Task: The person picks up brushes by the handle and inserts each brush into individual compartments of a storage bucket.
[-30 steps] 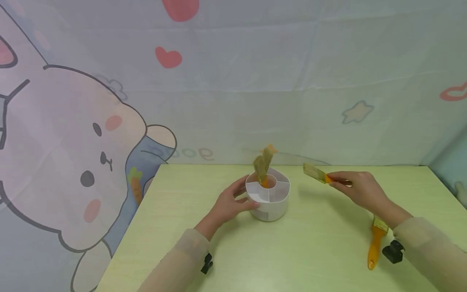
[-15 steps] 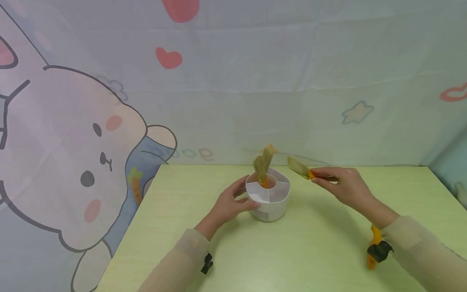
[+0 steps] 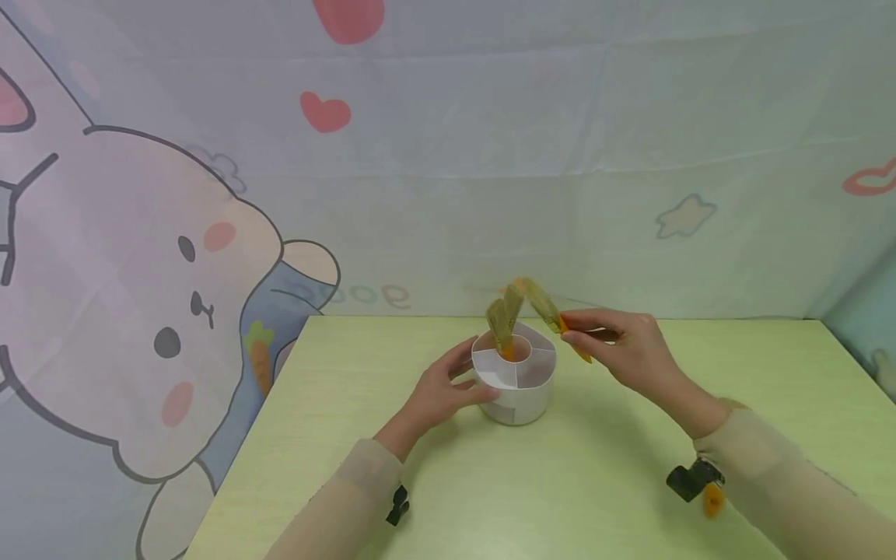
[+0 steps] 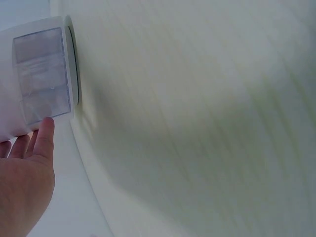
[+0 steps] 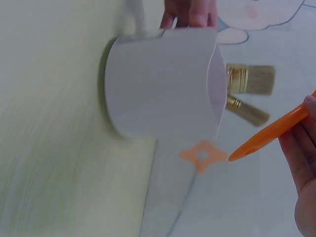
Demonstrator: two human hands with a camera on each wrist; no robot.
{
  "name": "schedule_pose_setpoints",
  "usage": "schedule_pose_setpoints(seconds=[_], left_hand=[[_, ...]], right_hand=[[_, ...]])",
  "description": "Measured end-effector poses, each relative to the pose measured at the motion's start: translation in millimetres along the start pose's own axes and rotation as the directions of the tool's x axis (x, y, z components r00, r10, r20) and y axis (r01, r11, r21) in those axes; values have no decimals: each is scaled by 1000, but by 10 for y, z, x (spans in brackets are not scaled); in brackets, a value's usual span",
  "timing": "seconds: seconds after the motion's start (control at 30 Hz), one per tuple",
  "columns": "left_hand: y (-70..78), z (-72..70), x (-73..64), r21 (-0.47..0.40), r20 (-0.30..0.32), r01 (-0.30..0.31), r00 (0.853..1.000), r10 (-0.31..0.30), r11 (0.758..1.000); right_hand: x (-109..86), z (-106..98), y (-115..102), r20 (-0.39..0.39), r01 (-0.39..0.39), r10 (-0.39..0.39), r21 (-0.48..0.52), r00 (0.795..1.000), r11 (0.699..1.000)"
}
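A white round desk organizer (image 3: 514,404) with several compartments stands upright on the table. Two paintbrushes (image 3: 502,315) are in its middle round compartment, bristles up. My left hand (image 3: 442,389) holds the organizer's left side, thumb in front and fingers behind; in the left wrist view the thumb (image 4: 45,138) lies against its wall. My right hand (image 3: 626,346) pinches another paintbrush (image 3: 542,305) to the upper right of the organizer, bristles up and leaning left. Its orange handle (image 5: 271,131) points down toward the organizer in the right wrist view, apart from it.
One more orange-handled brush (image 3: 712,500) lies on the table, mostly hidden under my right sleeve and wrist camera (image 3: 694,478). A printed cloth (image 3: 448,155) hangs behind the table's (image 3: 336,365) back edge.
My right hand has moved left with its paintbrush, closer to the organizer, and the brush has tilted more upright. My left hand and the organizer have stayed in place.
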State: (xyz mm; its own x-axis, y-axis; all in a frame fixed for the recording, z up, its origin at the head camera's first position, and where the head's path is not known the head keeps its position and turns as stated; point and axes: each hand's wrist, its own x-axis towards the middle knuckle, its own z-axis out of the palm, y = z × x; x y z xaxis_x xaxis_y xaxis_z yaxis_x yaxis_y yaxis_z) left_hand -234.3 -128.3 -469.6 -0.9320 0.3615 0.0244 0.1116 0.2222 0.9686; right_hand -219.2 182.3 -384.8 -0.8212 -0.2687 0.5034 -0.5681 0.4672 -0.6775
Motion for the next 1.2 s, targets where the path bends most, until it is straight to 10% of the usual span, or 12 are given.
schedule_pose_setpoints(seconds=[0.5,0.77,1.2], left_hand=[[7,16,-3,-8,1,2,1000,-2,1000],[15,12,-7,-12,13,-6,1000,7,1000],[21,0,-21,-20,12,-3,1000,4,1000]], right_hand=[[80,451,-132,-23,-52,59,250,998,967],[-31,598,-28,-14,-90,95,213,995,973],[-176,759,181,-94,85,-83,15,992,996]])
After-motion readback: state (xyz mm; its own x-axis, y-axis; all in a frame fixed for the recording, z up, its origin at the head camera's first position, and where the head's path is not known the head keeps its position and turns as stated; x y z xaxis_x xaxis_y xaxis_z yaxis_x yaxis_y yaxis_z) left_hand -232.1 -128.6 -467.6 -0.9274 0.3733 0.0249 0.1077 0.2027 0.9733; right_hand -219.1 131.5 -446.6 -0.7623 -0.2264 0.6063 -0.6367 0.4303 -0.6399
